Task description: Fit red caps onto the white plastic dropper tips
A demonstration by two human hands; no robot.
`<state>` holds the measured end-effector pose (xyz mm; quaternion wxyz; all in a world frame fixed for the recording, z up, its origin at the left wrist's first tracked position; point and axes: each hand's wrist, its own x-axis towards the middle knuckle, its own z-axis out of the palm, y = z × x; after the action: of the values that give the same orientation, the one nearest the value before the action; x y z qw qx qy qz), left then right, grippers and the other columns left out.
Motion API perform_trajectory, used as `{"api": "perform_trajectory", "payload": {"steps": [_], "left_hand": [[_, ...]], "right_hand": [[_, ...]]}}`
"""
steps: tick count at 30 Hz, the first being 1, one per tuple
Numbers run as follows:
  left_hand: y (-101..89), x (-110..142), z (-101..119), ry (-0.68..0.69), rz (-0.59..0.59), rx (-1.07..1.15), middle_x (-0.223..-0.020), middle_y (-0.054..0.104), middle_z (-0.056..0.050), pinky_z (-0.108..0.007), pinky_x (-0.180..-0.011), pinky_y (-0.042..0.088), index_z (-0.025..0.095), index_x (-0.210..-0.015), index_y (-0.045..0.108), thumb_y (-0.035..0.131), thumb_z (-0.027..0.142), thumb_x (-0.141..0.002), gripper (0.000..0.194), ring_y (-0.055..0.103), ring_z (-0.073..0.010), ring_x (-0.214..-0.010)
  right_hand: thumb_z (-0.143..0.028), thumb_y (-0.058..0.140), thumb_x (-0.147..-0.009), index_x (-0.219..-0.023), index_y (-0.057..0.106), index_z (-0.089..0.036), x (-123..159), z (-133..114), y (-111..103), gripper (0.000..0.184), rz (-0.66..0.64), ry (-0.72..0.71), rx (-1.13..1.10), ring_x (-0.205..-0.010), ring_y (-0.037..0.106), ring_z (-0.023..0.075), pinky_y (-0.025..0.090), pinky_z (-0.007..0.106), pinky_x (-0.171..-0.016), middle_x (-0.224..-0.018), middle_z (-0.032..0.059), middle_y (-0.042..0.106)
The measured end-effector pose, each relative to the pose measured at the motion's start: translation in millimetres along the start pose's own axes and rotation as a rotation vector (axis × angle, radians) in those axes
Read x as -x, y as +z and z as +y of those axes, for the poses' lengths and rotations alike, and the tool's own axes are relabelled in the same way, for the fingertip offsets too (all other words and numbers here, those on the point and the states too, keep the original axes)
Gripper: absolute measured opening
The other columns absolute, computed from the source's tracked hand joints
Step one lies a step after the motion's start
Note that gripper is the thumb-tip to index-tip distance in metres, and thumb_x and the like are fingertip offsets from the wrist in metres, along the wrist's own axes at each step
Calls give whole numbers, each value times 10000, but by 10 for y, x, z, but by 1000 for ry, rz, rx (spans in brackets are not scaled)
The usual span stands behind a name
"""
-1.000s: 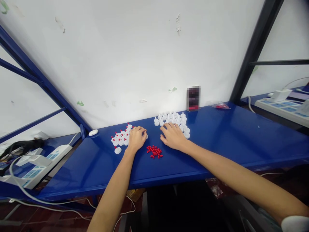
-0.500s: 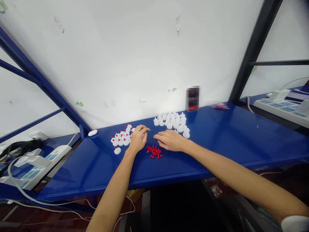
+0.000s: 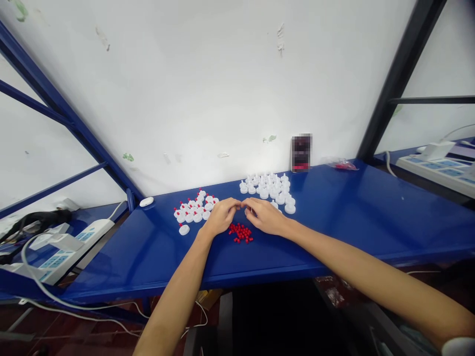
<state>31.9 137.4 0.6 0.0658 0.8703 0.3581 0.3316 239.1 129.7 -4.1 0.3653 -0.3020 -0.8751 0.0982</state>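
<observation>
My left hand [image 3: 221, 216] and my right hand [image 3: 265, 216] meet fingertip to fingertip over the table, both with fingers curled in and closed. Whatever is pinched between them is too small or hidden to name. Just below the hands lies a loose pile of small red caps [image 3: 241, 233]. Beyond my right hand stand several white nozzle lids [image 3: 272, 188] with bare pointed tips. Left of my left hand are several white lids with red tips [image 3: 193, 210], and one of these sits apart, nearer the front.
The blue table [image 3: 334, 222] runs along a white wall. A dark pixelated upright object [image 3: 301, 153] leans there, with a clear bag of red pieces [image 3: 343, 164] to its right. A white oval case [image 3: 146, 201] lies at the back left. Power strips [image 3: 79, 242] flank the table.
My left hand has moved right, away from the red-tipped lids, and its fingertips now meet those of my right hand. The view has shifted slightly.
</observation>
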Motion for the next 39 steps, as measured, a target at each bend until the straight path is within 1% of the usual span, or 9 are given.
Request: {"api": "perform_trajectory", "payload": {"steps": [3,7,10,13,15,19,26,35,39], "left_hand": [[7,2,43,-20,-10,-55,-878,714,-28,-293,-789,460,187,-929,673,436,70,-851,276,653,-164,-807],[-15,6,113,-53,-64,-237,-737,684,-7,-296,-723,421,188,-905,676,510,101,-790,220,603,-160,-662],[-31,3,137,-72,-148,-342,-658,629,-10,-295,-669,375,186,-754,638,519,169,-817,136,559,-159,-618],[-33,3,134,-85,-214,-400,-601,574,-9,-301,-626,324,188,-610,533,531,253,-841,240,516,-156,-580],[-27,4,130,-89,-263,-402,-592,559,-7,-303,-600,291,190,-587,497,529,283,-848,279,497,-153,-566],[-20,6,134,-106,-333,-384,-613,569,-15,-304,-577,250,191,-605,503,494,287,-862,274,493,-157,-574],[-10,19,106,-133,-397,-349,-583,551,-24,-305,-578,233,188,-577,482,482,295,-863,305,485,-160,-574],[0,19,73,-148,-388,-242,-514,498,-1,-298,-569,243,192,-526,477,509,290,-857,347,430,-142,-501],[0,12,87,-171,-349,-183,-498,468,7,-294,-555,241,188,-526,477,482,290,-892,381,395,-130,-479]], "right_hand": [[-149,469,-912,-1099,562,-169,0,37,36,210,17,77,12,-736,574,159,421,276,-703,-925,60,635],[-180,477,-923,-1242,521,-149,10,99,85,323,-35,171,49,-883,620,200,436,304,-785,-1074,120,648],[-210,478,-940,-1291,505,-132,11,136,116,360,-83,238,60,-923,635,217,438,307,-799,-1095,138,662],[-235,475,-958,-1258,533,-121,-2,155,131,326,-102,270,64,-925,639,213,434,295,-798,-1062,136,677],[-232,465,-966,-1173,575,-127,-13,160,133,257,-114,258,81,-912,634,207,426,287,-787,-1017,126,681],[-206,454,-969,-1016,597,-152,-23,169,133,161,-129,213,108,-842,613,188,403,277,-753,-909,89,667],[-190,449,-972,-987,580,-161,-18,186,140,134,-130,205,82,-830,591,173,388,265,-751,-890,73,647],[-171,442,-975,-990,578,-161,-13,193,137,137,-120,194,65,-820,602,181,399,271,-735,-887,77,653],[-201,429,-990,-991,581,-165,-20,168,117,156,-108,180,69,-812,610,186,400,275,-723,-881,78,661]]}}
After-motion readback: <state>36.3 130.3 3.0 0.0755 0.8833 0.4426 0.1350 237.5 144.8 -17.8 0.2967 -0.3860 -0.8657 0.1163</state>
